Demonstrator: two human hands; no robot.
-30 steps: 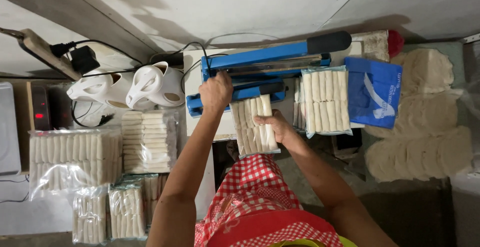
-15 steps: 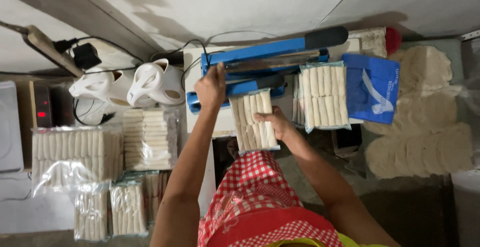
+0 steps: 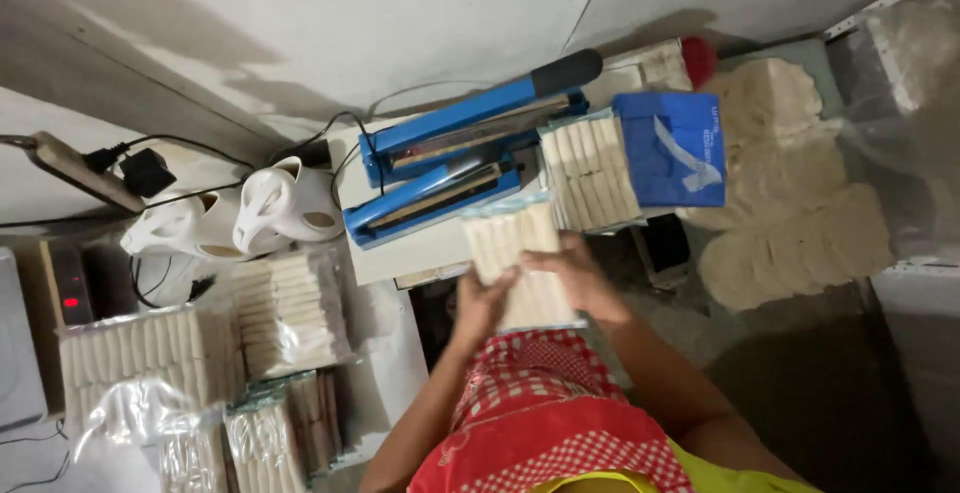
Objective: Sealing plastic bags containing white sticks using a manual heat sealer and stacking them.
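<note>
Fingers of the left hand [image 3: 483,303] and right hand [image 3: 578,275] are curled closed around a clear bag of pale rolls [image 3: 520,258]. The bag is held above the lap, just in front of the open blue sealer [image 3: 455,165].

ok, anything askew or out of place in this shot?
Nothing damaged or spilled. Both hands, left and right, hold a clear bag of white rolls in front of the blue heat sealer, whose arm stands raised. Other packs lie in loose stacks.
</note>
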